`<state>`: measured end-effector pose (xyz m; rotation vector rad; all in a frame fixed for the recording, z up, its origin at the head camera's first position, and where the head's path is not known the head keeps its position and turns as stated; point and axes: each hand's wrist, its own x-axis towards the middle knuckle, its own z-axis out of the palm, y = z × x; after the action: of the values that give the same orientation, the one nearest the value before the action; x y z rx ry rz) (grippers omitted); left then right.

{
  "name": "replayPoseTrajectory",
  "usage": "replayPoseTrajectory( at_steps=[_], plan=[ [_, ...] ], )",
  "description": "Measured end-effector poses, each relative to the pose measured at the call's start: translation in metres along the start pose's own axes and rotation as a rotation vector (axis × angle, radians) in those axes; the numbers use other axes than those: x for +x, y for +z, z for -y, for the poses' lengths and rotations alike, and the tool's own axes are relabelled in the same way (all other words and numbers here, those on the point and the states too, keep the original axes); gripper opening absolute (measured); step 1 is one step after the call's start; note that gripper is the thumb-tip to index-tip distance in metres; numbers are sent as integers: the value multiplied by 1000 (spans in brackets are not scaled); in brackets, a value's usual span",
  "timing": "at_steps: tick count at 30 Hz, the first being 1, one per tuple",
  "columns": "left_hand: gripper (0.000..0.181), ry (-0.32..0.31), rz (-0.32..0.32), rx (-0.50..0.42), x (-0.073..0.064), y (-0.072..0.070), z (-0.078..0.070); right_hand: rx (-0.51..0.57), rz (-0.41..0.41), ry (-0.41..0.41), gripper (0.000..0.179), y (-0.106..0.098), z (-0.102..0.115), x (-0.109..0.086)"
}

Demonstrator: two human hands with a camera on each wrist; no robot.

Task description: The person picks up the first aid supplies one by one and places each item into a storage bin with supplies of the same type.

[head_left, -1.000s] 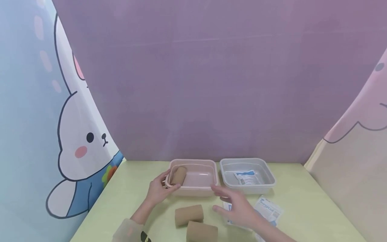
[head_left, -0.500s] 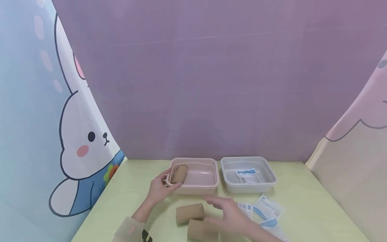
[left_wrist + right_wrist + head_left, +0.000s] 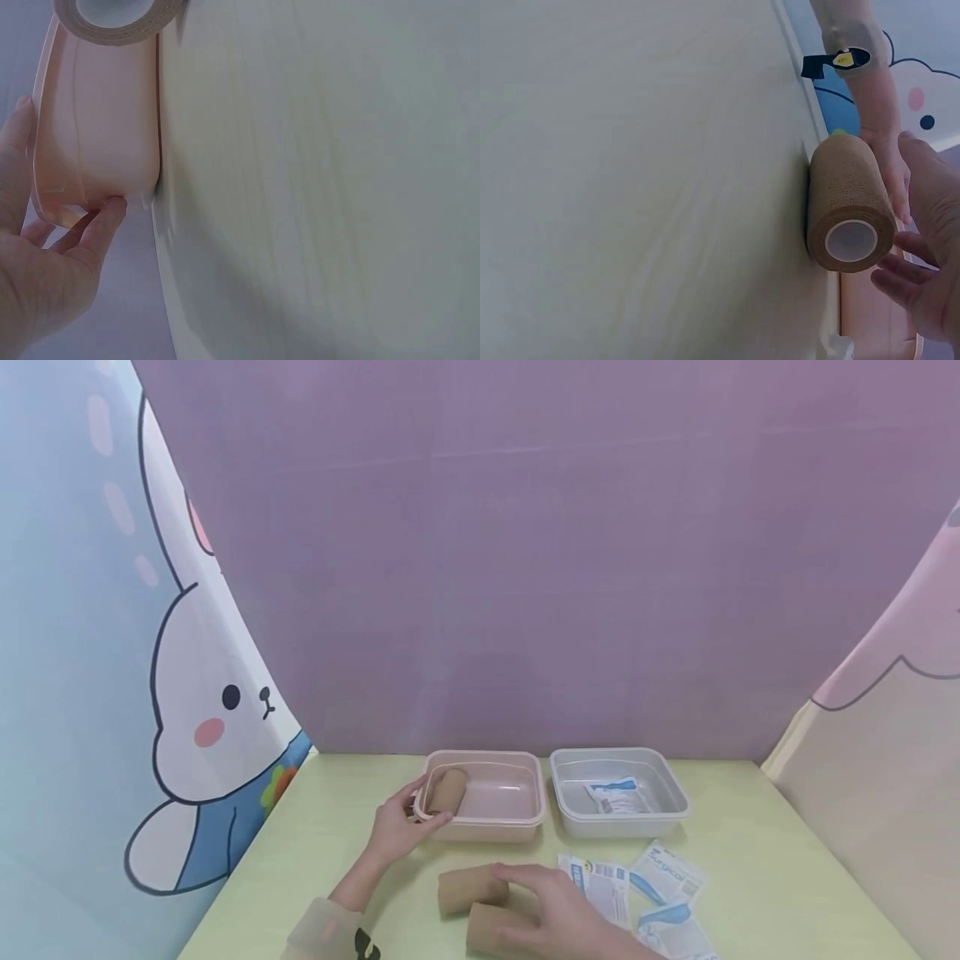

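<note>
Two brown rolls lie on their sides on the yellow-green table (image 3: 787,877), the nearer roll (image 3: 487,930) close against the farther roll (image 3: 465,892); from my head camera I cannot tell whether they touch. Both sit in front of the pink tub (image 3: 487,833), and I see a third roll (image 3: 450,791) inside it, at its left end. The left hand (image 3: 396,828) grips that end, thumb over the rim, fingertips against the outer wall in my left wrist view. The right hand (image 3: 561,912) is spread about the two rolls, its fingers loose and ungripped, the thumb over the nearer one; contact I cannot confirm. My right wrist view gives me a roll's end with its pale core, just beside the fingertips. Right of the pink tub stands a pale grey tub (image 3: 626,827) with blue-and-white packaging (image 3: 621,799) in it. Three packets (image 3: 600,889) lie on the table before it. Behind, I have a purple backdrop (image 3: 525,568), with a cartoon rabbit (image 3: 191,693) at left.
</note>
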<state>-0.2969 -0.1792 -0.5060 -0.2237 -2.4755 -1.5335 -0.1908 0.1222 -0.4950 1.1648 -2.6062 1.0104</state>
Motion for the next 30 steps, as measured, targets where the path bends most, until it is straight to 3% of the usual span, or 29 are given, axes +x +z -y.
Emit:
replayPoseTrajectory(
  at_steps=[8,14,21,30],
  plan=[
    [89,-18,4,3,1,1,1,-50,-16,-24,53,9,1,-4],
    [87,11,-6,6,4,-1,-3,-73,-62,-27,53,14,0,-4],
    [86,3,-1,7,2,-1,-5,3,20,28,48,16,3,-6],
    [87,-15,11,-3,-1,0,-1,11,28,29,46,14,6,-7]
  ],
)
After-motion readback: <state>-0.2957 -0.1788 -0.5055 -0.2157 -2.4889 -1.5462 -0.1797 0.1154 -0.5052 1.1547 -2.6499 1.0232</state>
